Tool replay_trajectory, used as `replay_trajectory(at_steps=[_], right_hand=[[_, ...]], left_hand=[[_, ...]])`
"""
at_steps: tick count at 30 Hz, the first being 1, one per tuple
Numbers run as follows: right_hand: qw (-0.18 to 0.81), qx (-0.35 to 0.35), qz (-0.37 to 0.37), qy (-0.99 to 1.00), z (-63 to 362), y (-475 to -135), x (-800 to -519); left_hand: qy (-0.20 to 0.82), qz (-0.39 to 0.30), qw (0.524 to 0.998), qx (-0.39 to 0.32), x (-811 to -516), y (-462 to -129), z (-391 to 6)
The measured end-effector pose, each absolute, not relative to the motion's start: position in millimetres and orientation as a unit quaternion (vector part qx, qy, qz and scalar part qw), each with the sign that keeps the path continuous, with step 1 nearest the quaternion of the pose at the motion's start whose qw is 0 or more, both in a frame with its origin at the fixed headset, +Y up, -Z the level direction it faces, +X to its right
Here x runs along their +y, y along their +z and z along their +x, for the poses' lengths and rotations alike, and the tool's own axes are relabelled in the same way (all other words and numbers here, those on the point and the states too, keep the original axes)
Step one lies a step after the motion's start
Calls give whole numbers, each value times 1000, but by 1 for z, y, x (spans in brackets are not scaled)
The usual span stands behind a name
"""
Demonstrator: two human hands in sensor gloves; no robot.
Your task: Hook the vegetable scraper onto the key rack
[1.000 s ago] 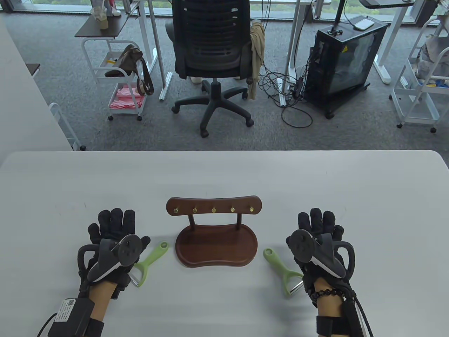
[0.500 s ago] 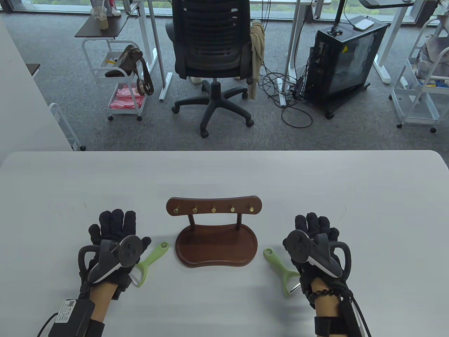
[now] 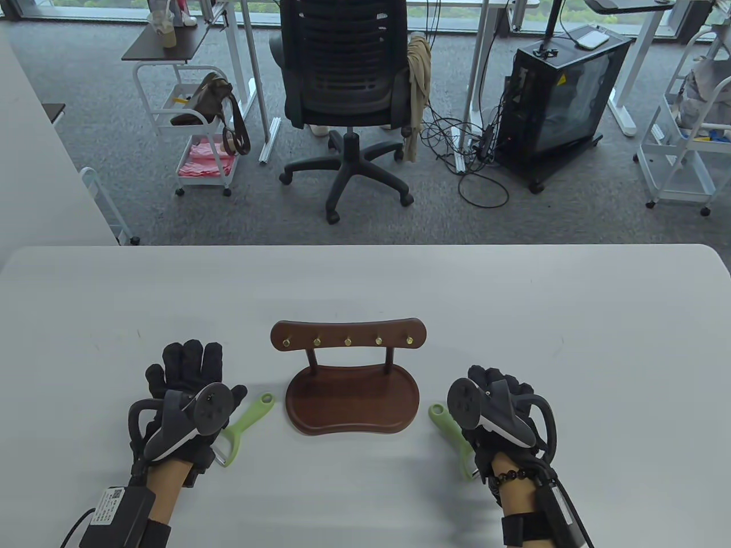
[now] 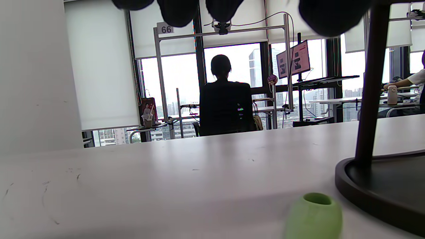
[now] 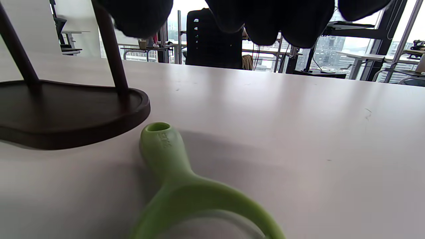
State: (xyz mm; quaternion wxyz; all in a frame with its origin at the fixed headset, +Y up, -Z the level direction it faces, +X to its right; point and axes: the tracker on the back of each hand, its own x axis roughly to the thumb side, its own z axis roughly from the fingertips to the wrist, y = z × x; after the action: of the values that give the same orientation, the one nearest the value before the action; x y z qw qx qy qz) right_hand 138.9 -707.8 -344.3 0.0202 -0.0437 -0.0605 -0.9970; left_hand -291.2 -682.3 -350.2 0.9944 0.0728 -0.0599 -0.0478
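A dark wooden key rack [image 3: 349,342] with several brass hooks stands on its tray base [image 3: 351,399] at mid table. A green scraper [image 3: 248,419] lies left of the base, its handle end also low in the left wrist view [image 4: 313,215]. A second green scraper [image 3: 448,425] lies right of the base; the right wrist view shows it close below the hand [image 5: 186,192]. My left hand [image 3: 185,371] rests flat and open beside the left scraper. My right hand [image 3: 497,388] hovers over the right scraper, fingers open, holding nothing.
The rack's base shows in the left wrist view [image 4: 382,189] and in the right wrist view [image 5: 66,113]. Beyond the table's far edge [image 3: 365,246] stand an office chair [image 3: 348,85], a trolley [image 3: 197,131] and a black cabinet [image 3: 562,97].
My right hand has moved left and toward me, coming over the right scraper's head. My left hand has barely moved. Both scrapers lie where they were.
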Motion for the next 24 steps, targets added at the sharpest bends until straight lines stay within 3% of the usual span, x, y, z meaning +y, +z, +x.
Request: replay_trajectory(at_steps=[9,24], right_hand=[[98,-140,-51,-984,125,-352,-742],[155,-155,-69,-973,109,-354,-761]], left_hand=[[-46,74,994,-60,-682,-350,-291],[-44,75,994,-61,-682,-350,-291]])
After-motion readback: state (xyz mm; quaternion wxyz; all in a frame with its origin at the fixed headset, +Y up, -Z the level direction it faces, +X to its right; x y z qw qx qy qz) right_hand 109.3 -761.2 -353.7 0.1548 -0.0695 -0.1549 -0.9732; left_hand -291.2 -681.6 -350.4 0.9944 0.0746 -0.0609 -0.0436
